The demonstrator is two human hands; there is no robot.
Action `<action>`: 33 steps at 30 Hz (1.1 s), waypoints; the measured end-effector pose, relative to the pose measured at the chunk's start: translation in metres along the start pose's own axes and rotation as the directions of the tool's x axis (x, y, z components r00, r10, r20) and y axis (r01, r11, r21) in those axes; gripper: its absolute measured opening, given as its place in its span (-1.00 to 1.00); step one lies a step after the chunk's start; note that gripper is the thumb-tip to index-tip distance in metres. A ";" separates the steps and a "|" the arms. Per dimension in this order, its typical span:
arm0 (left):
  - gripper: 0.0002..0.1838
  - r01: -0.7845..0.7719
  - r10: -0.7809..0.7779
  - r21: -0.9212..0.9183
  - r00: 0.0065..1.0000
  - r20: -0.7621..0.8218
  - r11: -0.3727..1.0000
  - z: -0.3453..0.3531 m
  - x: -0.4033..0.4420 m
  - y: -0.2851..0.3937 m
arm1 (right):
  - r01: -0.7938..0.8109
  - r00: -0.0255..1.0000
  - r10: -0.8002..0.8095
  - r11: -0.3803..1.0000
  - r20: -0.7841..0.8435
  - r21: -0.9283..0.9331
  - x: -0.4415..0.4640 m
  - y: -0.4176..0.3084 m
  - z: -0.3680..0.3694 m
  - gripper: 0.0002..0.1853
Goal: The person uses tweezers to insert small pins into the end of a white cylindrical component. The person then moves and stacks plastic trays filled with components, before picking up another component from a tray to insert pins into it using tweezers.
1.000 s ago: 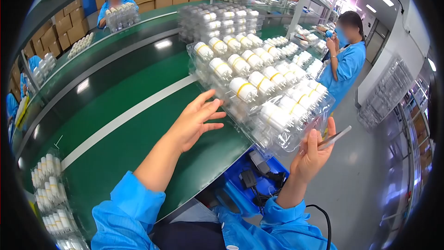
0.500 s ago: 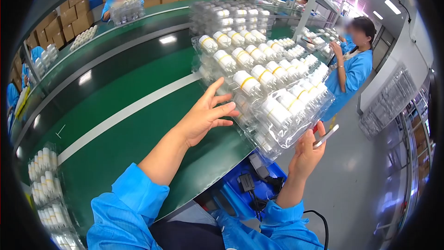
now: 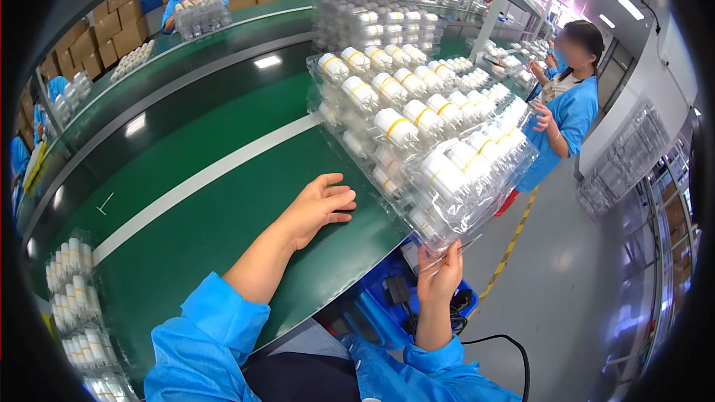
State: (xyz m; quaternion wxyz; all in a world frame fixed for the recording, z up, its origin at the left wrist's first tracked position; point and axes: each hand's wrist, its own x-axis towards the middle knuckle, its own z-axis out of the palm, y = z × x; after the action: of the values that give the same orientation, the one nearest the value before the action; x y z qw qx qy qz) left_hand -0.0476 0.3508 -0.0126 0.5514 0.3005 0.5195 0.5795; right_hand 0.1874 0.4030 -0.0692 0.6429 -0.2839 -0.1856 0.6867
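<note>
My left hand (image 3: 319,211) is over the green work surface (image 3: 246,216), open and holding nothing, its fingers loosely bent and apart. To its right rises a stack of clear plastic trays (image 3: 406,201) filled with white cylindrical parts (image 3: 395,127), some with yellow bands. My right hand (image 3: 439,275) is closed at the near lower corner of that stack, close to or touching the plastic. Between its fingers is a thin silvery tool (image 3: 471,243), seen nearly edge-on, its kind unclear.
Below the table edge is a blue bin (image 3: 372,290) with black adapters (image 3: 397,290) and cables. More filled trays (image 3: 78,290) stand at the left. A co-worker (image 3: 570,104) in blue stands beyond the stack at right; another person (image 3: 195,0) sits across the belt.
My left hand has drawn back from the stack's left side, its fingers less spread. The right hand has moved left and down to the near corner, still with the silvery tool. The co-worker's arm has lowered.
</note>
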 end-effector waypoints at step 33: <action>-0.29 -0.164 0.256 0.209 0.785 -0.564 0.964 -0.046 -0.008 -0.001 | 0.072 0.994 -0.031 0.904 0.104 -0.422 0.033 -0.042 -0.109 -0.55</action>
State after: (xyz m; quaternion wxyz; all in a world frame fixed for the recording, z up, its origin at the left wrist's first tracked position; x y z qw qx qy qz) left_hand -0.0883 0.3304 -0.0245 0.2723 0.2032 0.6689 0.6611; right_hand 0.2880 0.4279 -0.1317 0.5741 -0.3790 -0.3686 0.6252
